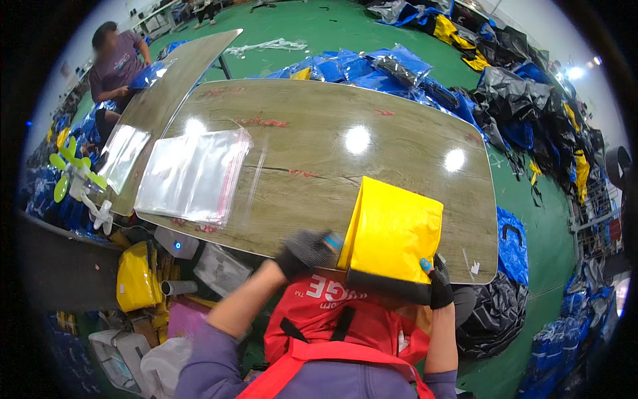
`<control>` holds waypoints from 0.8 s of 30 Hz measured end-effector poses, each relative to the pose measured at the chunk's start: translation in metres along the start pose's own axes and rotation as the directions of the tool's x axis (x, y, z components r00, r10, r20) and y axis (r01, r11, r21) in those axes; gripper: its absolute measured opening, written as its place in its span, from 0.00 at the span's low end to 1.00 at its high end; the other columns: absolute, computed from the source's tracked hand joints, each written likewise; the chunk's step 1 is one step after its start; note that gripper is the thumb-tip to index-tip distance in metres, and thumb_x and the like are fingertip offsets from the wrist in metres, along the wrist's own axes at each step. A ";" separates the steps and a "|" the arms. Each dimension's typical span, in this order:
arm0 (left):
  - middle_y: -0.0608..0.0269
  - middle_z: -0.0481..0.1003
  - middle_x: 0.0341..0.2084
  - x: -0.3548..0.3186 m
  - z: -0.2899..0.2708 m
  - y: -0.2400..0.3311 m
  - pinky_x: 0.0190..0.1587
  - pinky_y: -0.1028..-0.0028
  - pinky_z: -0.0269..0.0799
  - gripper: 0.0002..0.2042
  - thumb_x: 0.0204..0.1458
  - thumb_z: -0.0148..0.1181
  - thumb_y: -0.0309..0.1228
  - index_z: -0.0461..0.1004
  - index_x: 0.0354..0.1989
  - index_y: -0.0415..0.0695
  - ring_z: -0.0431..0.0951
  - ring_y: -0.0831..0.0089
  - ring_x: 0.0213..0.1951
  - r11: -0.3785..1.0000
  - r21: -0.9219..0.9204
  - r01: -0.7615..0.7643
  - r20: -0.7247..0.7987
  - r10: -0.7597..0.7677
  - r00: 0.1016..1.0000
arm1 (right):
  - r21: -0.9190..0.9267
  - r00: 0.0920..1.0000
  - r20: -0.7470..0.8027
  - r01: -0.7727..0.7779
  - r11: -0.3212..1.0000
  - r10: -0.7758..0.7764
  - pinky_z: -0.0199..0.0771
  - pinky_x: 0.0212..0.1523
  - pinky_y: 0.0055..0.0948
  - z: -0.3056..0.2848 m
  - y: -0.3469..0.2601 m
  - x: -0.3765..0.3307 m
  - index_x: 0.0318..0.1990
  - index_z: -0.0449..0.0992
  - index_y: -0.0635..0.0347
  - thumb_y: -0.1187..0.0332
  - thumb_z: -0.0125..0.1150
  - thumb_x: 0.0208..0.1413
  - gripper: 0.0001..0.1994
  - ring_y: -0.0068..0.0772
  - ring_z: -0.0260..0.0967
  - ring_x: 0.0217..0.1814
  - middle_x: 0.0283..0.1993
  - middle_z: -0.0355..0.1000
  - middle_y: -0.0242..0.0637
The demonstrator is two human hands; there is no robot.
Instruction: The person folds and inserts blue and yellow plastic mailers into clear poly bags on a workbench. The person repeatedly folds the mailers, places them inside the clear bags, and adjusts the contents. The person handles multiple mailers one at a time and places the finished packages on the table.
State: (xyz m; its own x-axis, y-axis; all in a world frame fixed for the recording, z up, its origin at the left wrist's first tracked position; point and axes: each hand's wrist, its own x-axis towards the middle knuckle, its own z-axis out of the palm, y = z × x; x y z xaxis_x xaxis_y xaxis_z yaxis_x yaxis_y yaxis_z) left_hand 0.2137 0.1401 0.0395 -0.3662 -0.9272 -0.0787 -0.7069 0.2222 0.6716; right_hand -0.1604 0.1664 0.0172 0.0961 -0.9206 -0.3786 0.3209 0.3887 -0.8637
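Note:
A folded yellow bag (395, 226) with a black band along its near edge lies at the table's front edge, before my body. My right hand (440, 282), in a black glove with a blue thumb tip, is closed on the bag's near right corner. My left hand (304, 254), gloved the same way, is just left of the bag and smeared by motion. Whether it touches the bag's left edge I cannot tell. Farther left on the wood-patterned table (299, 149) lies a stack of clear plastic sleeves (193, 174).
Left of the table stand a green-bladed fan (72, 169) and several yellow bags (137, 276). A second table (189, 63) adjoins it, with a person (119, 66) behind. Blue packages (359, 64) lie beyond the far edge. Black and blue bags (518, 113) are heaped at right.

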 end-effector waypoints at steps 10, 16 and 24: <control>0.51 0.56 0.66 0.024 -0.047 -0.079 0.67 0.44 0.34 0.26 0.54 0.51 0.45 0.62 0.63 0.56 0.50 0.45 0.68 0.770 0.638 0.005 -0.209 0.166 0.964 | 0.016 0.983 -0.137 -0.121 0.992 0.122 0.68 0.57 0.32 -0.023 -0.008 -0.013 0.63 0.63 0.64 0.61 0.57 0.59 0.27 0.35 0.68 0.58 0.59 0.68 0.39; 0.46 0.62 0.61 0.032 0.044 0.012 0.68 0.48 0.42 0.22 0.49 0.57 0.43 0.70 0.50 0.44 0.55 0.44 0.65 0.903 0.242 -0.356 -0.045 0.376 0.925 | -0.097 0.996 -0.086 0.022 0.995 -0.031 0.67 0.56 0.30 -0.034 -0.046 -0.030 0.62 0.64 0.66 0.61 0.59 0.58 0.27 0.31 0.68 0.57 0.58 0.68 0.38; 0.50 0.68 0.56 0.036 0.034 -0.012 0.67 0.51 0.46 0.10 0.47 0.62 0.35 0.74 0.35 0.44 0.61 0.49 0.62 0.952 0.146 -0.268 -0.223 0.296 0.929 | -0.420 0.991 -0.040 -0.132 0.898 0.127 0.68 0.54 0.27 -0.042 -0.077 -0.053 0.60 0.66 0.69 0.66 0.62 0.53 0.28 0.28 0.69 0.52 0.55 0.71 0.39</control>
State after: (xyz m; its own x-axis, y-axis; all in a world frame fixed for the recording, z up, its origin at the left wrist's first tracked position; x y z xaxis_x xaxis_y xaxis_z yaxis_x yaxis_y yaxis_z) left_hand 0.1882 0.1139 0.0041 -0.4141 -0.8628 0.2901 -0.6629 0.5042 0.5534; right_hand -0.2299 0.1866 0.0895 0.0989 -0.8612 -0.4985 -0.1207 0.4869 -0.8651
